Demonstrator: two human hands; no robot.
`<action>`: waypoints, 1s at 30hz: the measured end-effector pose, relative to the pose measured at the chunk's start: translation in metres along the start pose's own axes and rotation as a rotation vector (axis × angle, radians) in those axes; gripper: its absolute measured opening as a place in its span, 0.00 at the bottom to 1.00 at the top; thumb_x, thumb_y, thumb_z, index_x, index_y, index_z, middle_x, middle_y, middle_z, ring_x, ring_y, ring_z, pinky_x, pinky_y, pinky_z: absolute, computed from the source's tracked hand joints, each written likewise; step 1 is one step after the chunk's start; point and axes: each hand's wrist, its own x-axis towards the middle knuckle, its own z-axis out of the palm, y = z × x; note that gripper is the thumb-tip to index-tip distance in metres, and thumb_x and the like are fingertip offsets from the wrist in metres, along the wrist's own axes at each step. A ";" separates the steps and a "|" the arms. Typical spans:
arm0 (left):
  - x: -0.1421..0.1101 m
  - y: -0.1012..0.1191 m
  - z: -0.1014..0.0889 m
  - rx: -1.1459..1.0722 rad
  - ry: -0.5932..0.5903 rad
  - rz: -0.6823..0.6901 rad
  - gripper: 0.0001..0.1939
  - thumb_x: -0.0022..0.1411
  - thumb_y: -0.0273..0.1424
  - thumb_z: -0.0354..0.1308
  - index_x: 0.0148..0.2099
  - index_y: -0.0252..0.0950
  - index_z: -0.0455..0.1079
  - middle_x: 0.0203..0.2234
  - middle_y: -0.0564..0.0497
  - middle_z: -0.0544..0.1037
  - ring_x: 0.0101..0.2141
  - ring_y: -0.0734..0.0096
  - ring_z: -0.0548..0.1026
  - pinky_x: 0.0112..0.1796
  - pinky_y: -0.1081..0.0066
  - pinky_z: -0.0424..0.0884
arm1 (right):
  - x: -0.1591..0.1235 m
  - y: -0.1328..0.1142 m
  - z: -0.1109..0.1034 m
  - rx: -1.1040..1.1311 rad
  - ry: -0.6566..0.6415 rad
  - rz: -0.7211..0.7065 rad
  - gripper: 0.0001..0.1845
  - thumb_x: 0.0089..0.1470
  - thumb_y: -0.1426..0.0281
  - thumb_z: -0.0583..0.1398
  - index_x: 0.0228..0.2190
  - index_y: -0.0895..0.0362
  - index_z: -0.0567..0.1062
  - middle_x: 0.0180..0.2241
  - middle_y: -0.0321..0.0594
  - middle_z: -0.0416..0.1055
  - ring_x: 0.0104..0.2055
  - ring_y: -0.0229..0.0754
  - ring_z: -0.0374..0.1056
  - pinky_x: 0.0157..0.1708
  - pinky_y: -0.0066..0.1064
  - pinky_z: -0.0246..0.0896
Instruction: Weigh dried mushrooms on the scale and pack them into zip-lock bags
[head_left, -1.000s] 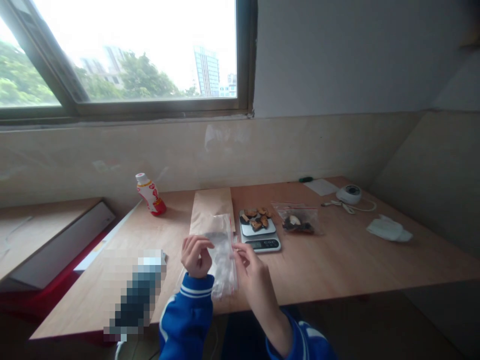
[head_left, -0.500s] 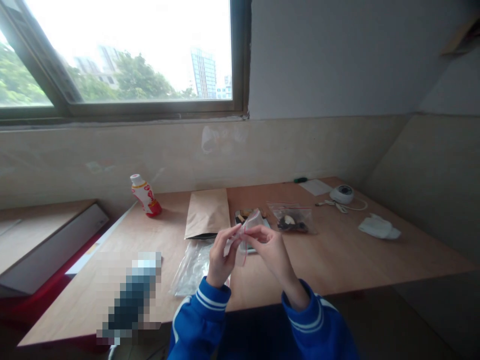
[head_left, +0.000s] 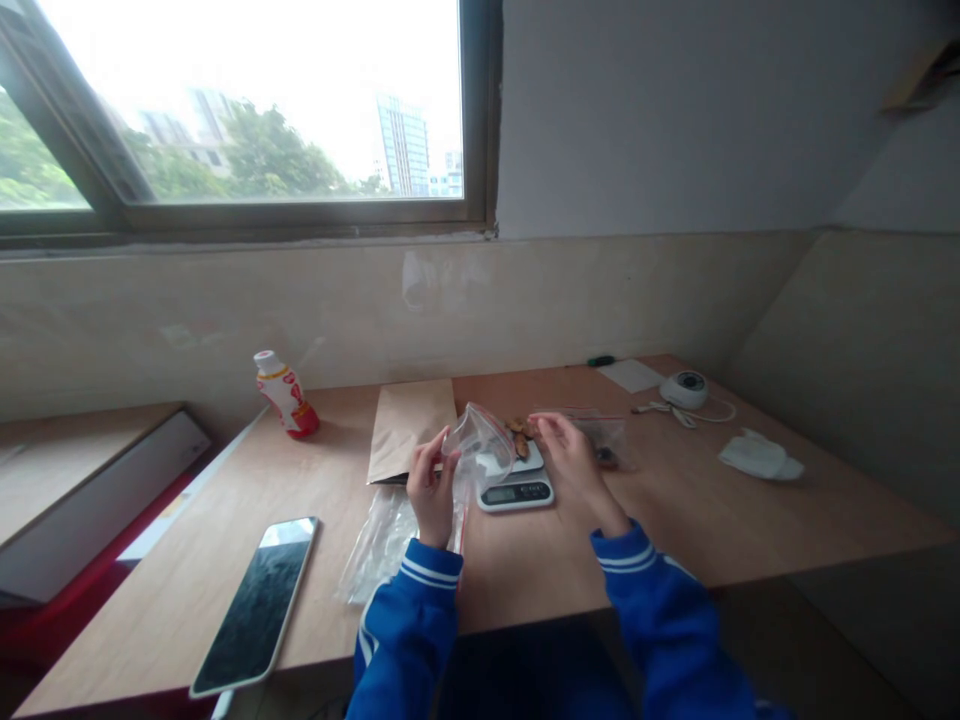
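My left hand (head_left: 431, 490) pinches a small clear zip bag (head_left: 480, 440) by its left edge. The bag gapes and hangs partly in front of a white kitchen scale (head_left: 516, 495). Several brown dried pieces (head_left: 520, 440) lie on the scale's platform. Beside them, at the right, my right hand (head_left: 568, 450) has thumb and fingertips drawn together; whatever is between them is too small to make out. Under my left wrist lie flat clear plastic bags (head_left: 379, 545). A brown paper pouch (head_left: 412, 425) rests behind them.
At left are a phone (head_left: 259, 605) near the front edge and a red-and-white bottle (head_left: 286, 395). To the right are a bag with dark contents (head_left: 611, 440), a white dome camera (head_left: 684, 388) with its cable, a white crumpled packet (head_left: 760, 455) and a paper sheet (head_left: 630, 375).
The bag is now opened out, where both hands pinched its top before. My right hand has let go of it and moved right and up, uncovering the scale and brown pieces.
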 end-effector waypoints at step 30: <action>-0.026 -0.040 0.005 0.028 0.035 0.152 0.16 0.63 0.36 0.54 0.51 0.35 0.64 0.52 0.40 0.69 0.55 0.55 0.67 0.53 0.52 0.62 | 0.007 0.052 0.015 -0.273 -0.081 -0.059 0.16 0.52 0.66 0.60 0.43 0.56 0.74 0.43 0.47 0.74 0.44 0.49 0.70 0.46 0.43 0.64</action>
